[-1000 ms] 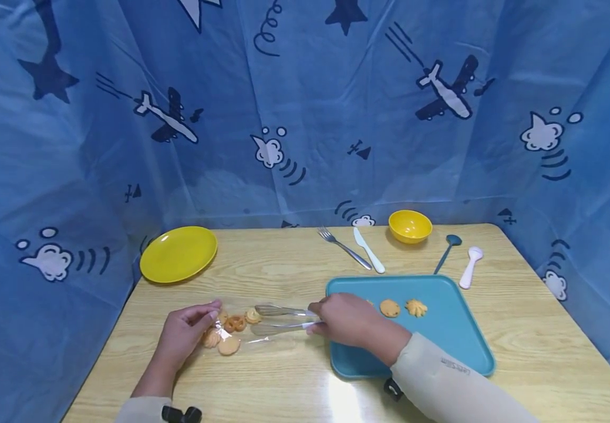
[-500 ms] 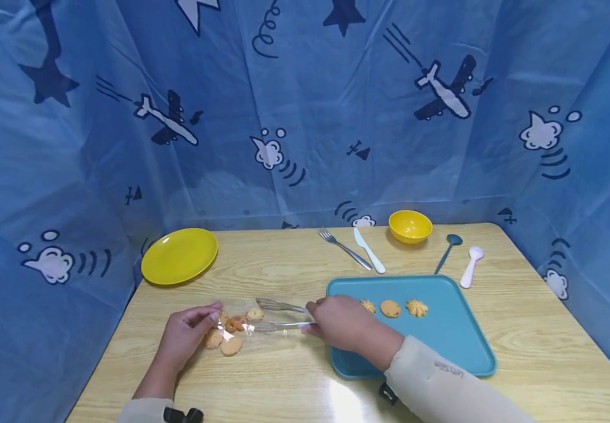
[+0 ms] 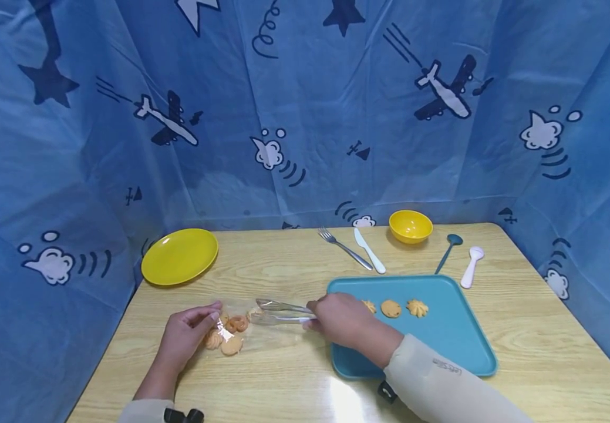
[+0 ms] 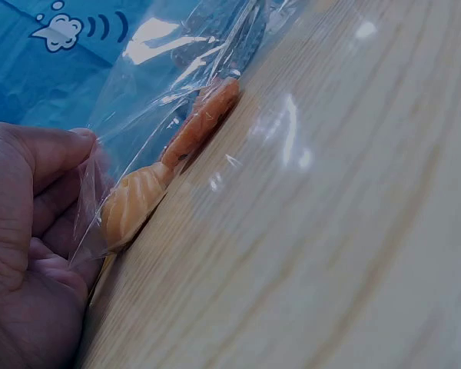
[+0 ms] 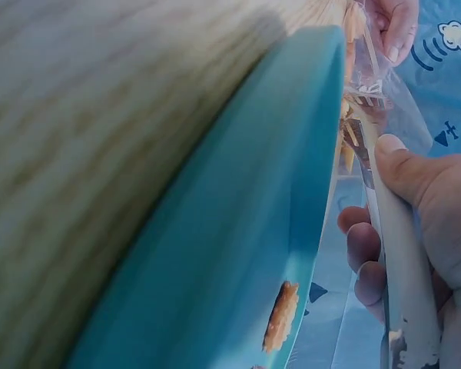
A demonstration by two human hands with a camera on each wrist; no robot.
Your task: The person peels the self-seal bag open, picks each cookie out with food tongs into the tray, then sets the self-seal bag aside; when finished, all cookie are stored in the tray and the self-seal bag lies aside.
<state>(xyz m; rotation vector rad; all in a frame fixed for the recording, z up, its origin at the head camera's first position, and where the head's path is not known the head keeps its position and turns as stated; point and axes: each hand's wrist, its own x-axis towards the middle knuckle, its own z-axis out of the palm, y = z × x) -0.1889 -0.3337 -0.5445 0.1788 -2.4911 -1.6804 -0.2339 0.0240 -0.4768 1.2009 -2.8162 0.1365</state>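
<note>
My left hand (image 3: 180, 338) pinches the left end of a clear plastic bag (image 3: 270, 339) lying on the table. Inside show a round cookie (image 3: 232, 345), a pretzel-shaped cookie (image 3: 238, 324) and a ridged cookie (image 4: 131, 204), among others. With my right hand (image 3: 344, 317) I grip metal tongs (image 3: 286, 306) by their pale handles. Their tips reach into the bag from the right, on either side of a pale cookie (image 3: 252, 315) that they partly hide. In the right wrist view, thumb and fingers wrap the tongs' handle (image 5: 403, 254).
A teal tray (image 3: 426, 352) under my right forearm bears a row of cookies, one of them a round cookie (image 3: 391, 308). Behind lie a fork (image 3: 344, 247), a white knife (image 3: 369, 251), a yellow bowl (image 3: 410, 227), a dark spoon (image 3: 446, 252) and a pink spoon (image 3: 472, 267). A yellow plate (image 3: 179, 257) stands back left.
The tongs' arms have spread, then drawn closer together around the pale cookie, which is now partly covered. My left hand has stayed at the bag's end.
</note>
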